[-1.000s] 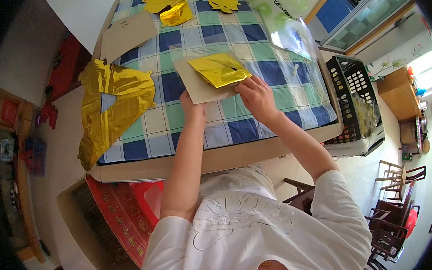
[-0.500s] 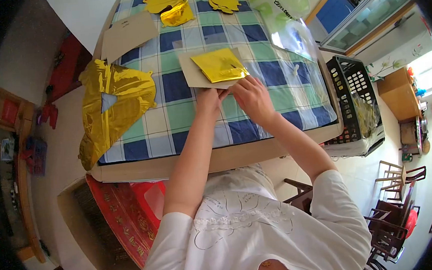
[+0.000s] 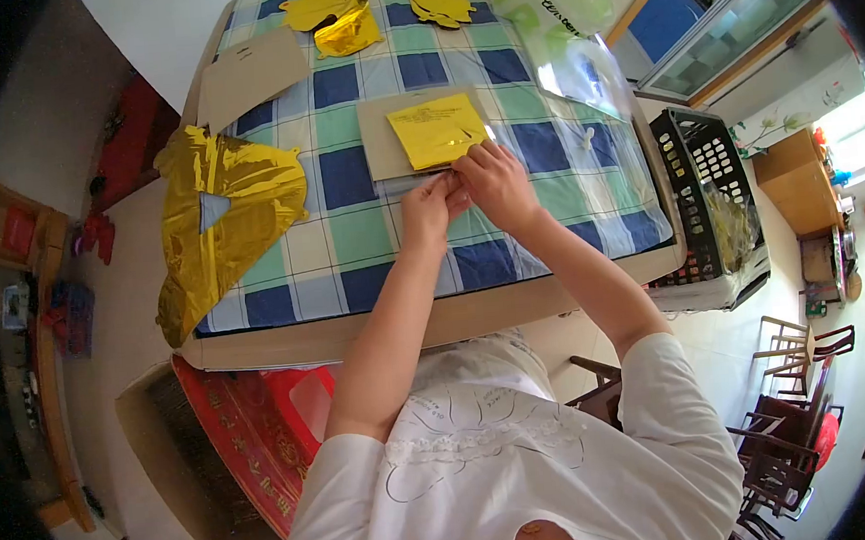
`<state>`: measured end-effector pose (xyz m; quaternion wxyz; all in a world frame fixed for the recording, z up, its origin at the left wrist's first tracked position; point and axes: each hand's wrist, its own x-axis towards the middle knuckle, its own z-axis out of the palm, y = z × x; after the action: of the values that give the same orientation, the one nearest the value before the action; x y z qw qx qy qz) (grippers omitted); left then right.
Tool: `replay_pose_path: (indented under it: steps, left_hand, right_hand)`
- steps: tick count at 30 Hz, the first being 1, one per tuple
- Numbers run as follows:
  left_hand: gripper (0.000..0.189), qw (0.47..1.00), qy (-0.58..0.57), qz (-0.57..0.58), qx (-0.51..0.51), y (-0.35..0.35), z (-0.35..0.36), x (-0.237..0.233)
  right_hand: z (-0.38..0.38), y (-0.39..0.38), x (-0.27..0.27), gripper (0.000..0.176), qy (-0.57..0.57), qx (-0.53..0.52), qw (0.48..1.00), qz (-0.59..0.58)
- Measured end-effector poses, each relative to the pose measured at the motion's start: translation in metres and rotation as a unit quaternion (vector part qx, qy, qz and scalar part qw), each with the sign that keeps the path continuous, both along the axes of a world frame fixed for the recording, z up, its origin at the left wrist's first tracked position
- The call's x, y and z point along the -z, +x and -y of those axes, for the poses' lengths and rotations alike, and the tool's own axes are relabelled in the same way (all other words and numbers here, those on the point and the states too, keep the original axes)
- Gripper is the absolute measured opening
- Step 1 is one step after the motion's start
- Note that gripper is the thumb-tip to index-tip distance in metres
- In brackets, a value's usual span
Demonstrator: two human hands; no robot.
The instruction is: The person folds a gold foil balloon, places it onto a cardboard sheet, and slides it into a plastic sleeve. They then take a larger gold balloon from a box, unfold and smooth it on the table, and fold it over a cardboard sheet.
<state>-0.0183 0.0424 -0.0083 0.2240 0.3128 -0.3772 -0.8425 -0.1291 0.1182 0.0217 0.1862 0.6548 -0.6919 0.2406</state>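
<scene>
A folded gold foil sheet (image 3: 435, 129) lies on a grey-brown cardboard piece (image 3: 379, 145), inside what looks like a clear sleeve, on the checked cloth. At the near edge of the cardboard, my left hand (image 3: 431, 208) has its fingers closed, pressed together beside the other hand. My right hand (image 3: 497, 183) is closed too, its fingertips at the near right corner of the foil. What the fingers pinch is too small to make out.
An opened gold foil shape (image 3: 233, 214) hangs over the table's left edge. Behind it lies another cardboard piece (image 3: 251, 77). More gold foils (image 3: 345, 27) are at the back. A green-white bag (image 3: 559, 0) sits back right, a black crate (image 3: 702, 181) beyond the table edge.
The foil and cardboard have turned slightly and lie flatter. My right hand has moved a little left, closer to my left hand, which has shifted slightly right and nearer to me.
</scene>
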Motion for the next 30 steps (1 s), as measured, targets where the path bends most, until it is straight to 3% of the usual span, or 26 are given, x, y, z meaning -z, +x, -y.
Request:
replay_pose_path:
  steps: [5, 8, 10, 12, 13, 15, 18, 24, 27, 30]
  left_hand:
    - [0.025, 0.999, 0.037, -0.011, -0.033, 0.01, -0.014, -0.002]
    - [0.027, 0.998, 0.013, -0.001, 0.059, 0.026, -0.011, 0.007]
    - [0.027, 0.98, -0.138, 0.064, 0.128, 0.045, -0.026, -0.009]
    - [0.019, 0.938, -0.292, 0.105, 0.154, 0.065, -0.036, -0.028]
    - [0.019, 0.885, -0.436, 0.113, 0.121, 0.069, -0.036, -0.03]
    - [0.019, 0.714, -0.688, 0.119, 0.044, 0.074, -0.035, -0.032]
    - [0.025, 0.638, -0.757, 0.138, 0.026, 0.067, -0.033, -0.022]
    - [0.026, 0.633, -0.758, 0.136, 0.078, 0.063, -0.041, -0.014]
    - [0.024, 0.769, -0.6, 0.16, 0.153, 0.067, -0.028, -0.033]
    - [0.021, 0.767, -0.61, 0.182, 0.081, 0.055, 0.017, -0.058]
  right_hand:
    - [-0.001, 0.004, 0.003, 0.009, 0.009, -0.009, 1.0, 0.013]
    - [-0.006, 0.009, 0.007, 0.011, 0.011, -0.01, 1.0, 0.016]
    - [-0.011, 0.005, 0.015, 0.014, 0.005, -0.018, 1.0, 0.018]
    - [-0.021, 0.006, 0.013, 0.017, -0.001, -0.032, 0.998, 0.052]
    - [-0.028, 0.008, 0.011, 0.019, -0.003, -0.038, 0.997, 0.071]
    - [-0.039, 0.012, 0.006, 0.018, -0.011, -0.009, 0.995, 0.1]
    - [-0.042, 0.011, 0.003, 0.02, -0.018, 0.028, 0.994, 0.1]
    - [-0.041, 0.019, 0.004, 0.034, 0.069, 0.02, 0.992, 0.108]
    - [-0.042, 0.026, 0.01, 0.039, 0.066, 0.005, 0.99, 0.126]
    - [-0.047, 0.026, 0.015, 0.039, 0.052, 0.011, 0.99, 0.127]
